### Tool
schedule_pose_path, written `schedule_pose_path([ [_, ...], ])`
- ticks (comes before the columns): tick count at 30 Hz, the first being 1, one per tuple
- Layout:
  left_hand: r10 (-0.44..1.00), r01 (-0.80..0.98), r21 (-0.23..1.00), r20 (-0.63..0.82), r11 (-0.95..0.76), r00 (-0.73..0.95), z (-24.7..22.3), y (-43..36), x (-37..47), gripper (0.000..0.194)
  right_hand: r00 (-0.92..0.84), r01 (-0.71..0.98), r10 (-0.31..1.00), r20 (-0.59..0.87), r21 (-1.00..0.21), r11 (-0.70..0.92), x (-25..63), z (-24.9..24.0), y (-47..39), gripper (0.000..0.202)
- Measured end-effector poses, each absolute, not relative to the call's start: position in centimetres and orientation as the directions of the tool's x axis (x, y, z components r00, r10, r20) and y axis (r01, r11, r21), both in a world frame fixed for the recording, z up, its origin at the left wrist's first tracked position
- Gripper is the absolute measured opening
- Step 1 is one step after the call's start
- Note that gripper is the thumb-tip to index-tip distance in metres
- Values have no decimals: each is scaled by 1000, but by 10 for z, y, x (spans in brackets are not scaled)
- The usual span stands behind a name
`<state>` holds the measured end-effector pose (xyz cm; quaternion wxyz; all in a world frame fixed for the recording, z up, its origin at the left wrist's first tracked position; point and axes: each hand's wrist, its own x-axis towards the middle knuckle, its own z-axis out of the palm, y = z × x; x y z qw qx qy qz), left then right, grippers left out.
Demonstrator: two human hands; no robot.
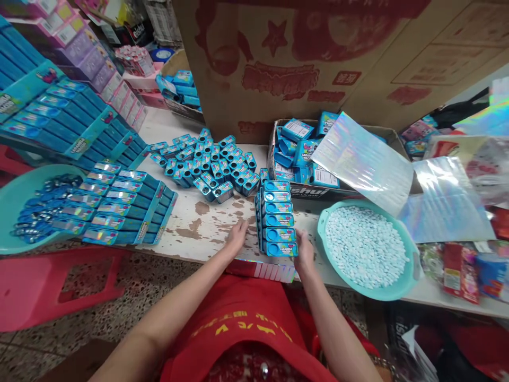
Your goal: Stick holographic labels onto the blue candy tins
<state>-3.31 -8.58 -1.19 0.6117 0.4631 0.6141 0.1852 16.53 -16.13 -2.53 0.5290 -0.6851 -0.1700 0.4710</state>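
A display box (279, 218) of blue candy tins stands upright in front of me near the table's front edge. My right hand (304, 252) touches its lower right side, with the fingers partly hidden behind it. My left hand (237, 235) is just left of the box, apart from it, over the worn tabletop; its fingers are close together and I cannot make out anything in them. Behind, many loose blue tins (214, 162) with round dark openings stand in a group. Filled display boxes (119, 204) are stacked on the left.
A turquoise basin (323, 228) of pale candies is at right, another basin (11, 204) of wrapped blue pieces at left. An open carton (318, 192) of tins and silvery sheets (366, 162) lie behind. A large cardboard box (254, 63) blocks the back; a red stool (35, 292) stands left.
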Motion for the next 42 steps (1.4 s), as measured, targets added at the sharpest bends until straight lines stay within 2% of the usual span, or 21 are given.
schedule_pose_path([
  [2,807,509,781,-535,360,250,-12,-117,-57,32,596,-135,700,-394,-908,-396,160,-24,-192,30],
  [3,802,615,762,-489,203,342,-13,-131,-65,24,617,29,725,-306,-912,-409,155,-23,-208,28],
  [5,753,741,665,-442,-89,487,-15,-154,-72,19,468,325,868,-167,-880,-345,140,-24,-235,24],
  [7,717,784,571,-438,-244,542,-18,-164,-71,25,248,521,967,-55,-834,-181,121,-26,-248,20],
  [10,702,802,513,-448,-306,554,-20,-161,-65,31,49,681,996,72,-732,20,97,-37,-245,24],
  [16,701,839,491,-512,-235,496,-21,-148,-57,32,-156,862,977,143,-464,205,83,-67,-236,41],
  [19,708,855,489,-542,-171,452,-24,-145,-56,30,-229,895,956,186,-346,282,84,-74,-247,45],
  [22,710,855,500,-554,-133,435,-27,-143,-55,29,-251,912,943,218,-273,306,85,-73,-252,39],
  [27,715,856,507,-561,-102,418,-33,-141,-53,28,-181,931,952,247,-268,247,85,-63,-237,17],
  [32,741,857,506,-537,-99,403,-34,-139,-50,29,-285,903,948,142,-292,315,87,-41,-230,21],
  [34,762,859,502,-515,-104,393,-28,-140,-53,29,-281,876,952,123,-372,307,90,-20,-233,21],
  [36,800,793,606,-442,-69,407,-14,-143,-59,30,-182,813,981,72,-550,192,95,9,-235,19],
  [37,808,700,714,-394,-31,438,-4,-146,-63,31,-105,754,994,26,-650,97,98,25,-235,18],
  [39,777,403,910,-320,93,542,17,-152,-69,34,36,600,995,-88,-795,-92,104,56,-232,20],
  [40,740,269,948,-305,173,600,28,-154,-70,35,86,522,986,-140,-837,-165,107,70,-230,21],
  [42,670,179,934,-348,310,656,50,-157,-70,31,150,396,963,-222,-880,-265,112,91,-224,24],
])
